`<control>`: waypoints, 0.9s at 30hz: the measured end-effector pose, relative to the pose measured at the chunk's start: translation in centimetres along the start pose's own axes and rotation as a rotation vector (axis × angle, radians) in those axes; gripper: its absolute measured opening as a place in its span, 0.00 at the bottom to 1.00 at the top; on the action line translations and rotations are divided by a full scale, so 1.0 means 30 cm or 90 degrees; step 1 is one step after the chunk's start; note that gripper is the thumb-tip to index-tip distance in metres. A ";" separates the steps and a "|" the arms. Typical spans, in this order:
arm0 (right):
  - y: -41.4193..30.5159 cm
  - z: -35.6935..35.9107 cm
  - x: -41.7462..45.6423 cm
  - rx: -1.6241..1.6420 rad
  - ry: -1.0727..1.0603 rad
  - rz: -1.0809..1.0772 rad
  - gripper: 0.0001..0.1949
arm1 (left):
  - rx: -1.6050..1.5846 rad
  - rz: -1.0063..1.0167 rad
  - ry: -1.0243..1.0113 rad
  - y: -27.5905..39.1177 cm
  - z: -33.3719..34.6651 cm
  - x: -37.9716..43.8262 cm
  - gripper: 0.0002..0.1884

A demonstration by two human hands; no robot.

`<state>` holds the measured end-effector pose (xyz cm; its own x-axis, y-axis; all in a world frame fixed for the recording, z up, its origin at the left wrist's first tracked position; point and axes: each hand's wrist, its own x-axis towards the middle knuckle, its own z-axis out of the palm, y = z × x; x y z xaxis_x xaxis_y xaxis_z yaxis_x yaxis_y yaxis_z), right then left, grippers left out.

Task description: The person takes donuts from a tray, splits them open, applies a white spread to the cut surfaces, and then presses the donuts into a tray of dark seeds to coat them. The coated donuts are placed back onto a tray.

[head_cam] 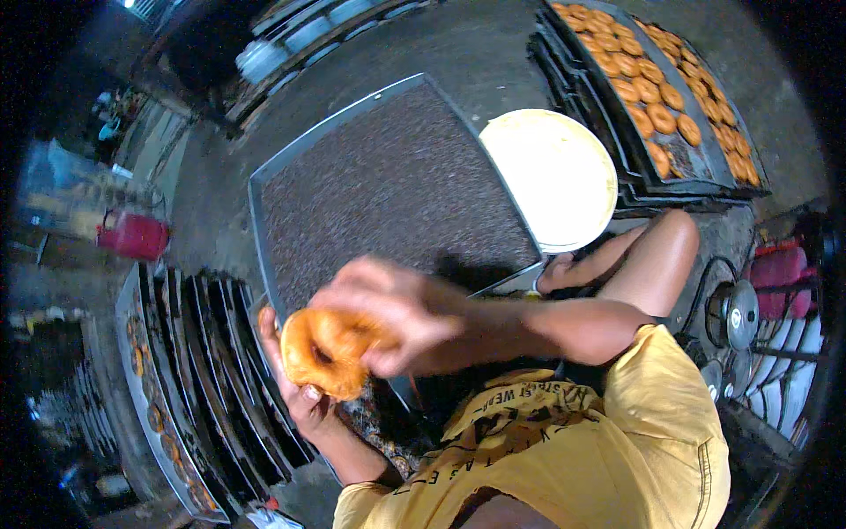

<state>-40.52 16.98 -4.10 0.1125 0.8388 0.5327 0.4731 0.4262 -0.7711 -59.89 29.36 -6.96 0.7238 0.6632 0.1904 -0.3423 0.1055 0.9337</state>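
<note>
A golden ring doughnut [299, 354] is between my hands, low and to the left over the front corner of a large tray. My left hand [303, 400] grips its lower left edge, with the thumb on its face. Blurred by motion, my right hand [386, 307] is against its right side; its fingers seem to hold the edge too. Dark brown sprinkles [390, 192] fill the shallow metal tray [266, 173] before me. Touching the tray's right side is a round tub [598, 159] with a bright, pale cream-like filling [542, 175].
Stacked trays [575, 99] at upper right carry rows of ring doughnuts [661, 118]. Another stack of dark trays [218, 370] stands at left, with doughnuts along its outer tray. A red gas cylinder [135, 235] is farther left. My bent leg [651, 264] lies beside the tub.
</note>
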 end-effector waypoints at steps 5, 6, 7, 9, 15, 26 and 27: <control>0.222 -0.603 -0.252 -0.362 0.072 0.300 0.28 | -0.171 -0.108 -0.121 -0.095 0.222 0.122 0.52; 0.298 -0.687 -0.343 -0.449 0.052 0.406 0.26 | -0.211 -0.129 -0.163 -0.105 0.277 0.155 0.47; 0.322 -0.727 -0.388 -0.527 -0.065 0.522 0.24 | -0.253 -0.164 -0.194 -0.115 0.312 0.187 0.44; 0.415 -0.701 -0.504 -0.477 -0.094 0.458 0.18 | -0.272 -0.215 -0.170 -0.131 0.400 0.230 0.39; 0.472 -0.705 -0.592 -0.428 -0.198 0.482 0.12 | -0.122 -0.277 -0.305 -0.168 0.665 0.358 0.39; 0.420 -0.974 -0.633 0.398 0.510 0.379 0.25 | 0.874 0.143 -0.821 -0.871 1.009 0.477 0.22; 0.427 -0.975 -0.642 0.445 0.530 0.316 0.24 | 0.900 0.156 -0.884 -0.868 1.030 0.447 0.19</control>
<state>-11.06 -3.62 -14.02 0.8024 0.5967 -0.0138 -0.3309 0.4255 -0.8423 -22.76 12.60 -19.34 0.8670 -0.4254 -0.2595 -0.3624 -0.8957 0.2575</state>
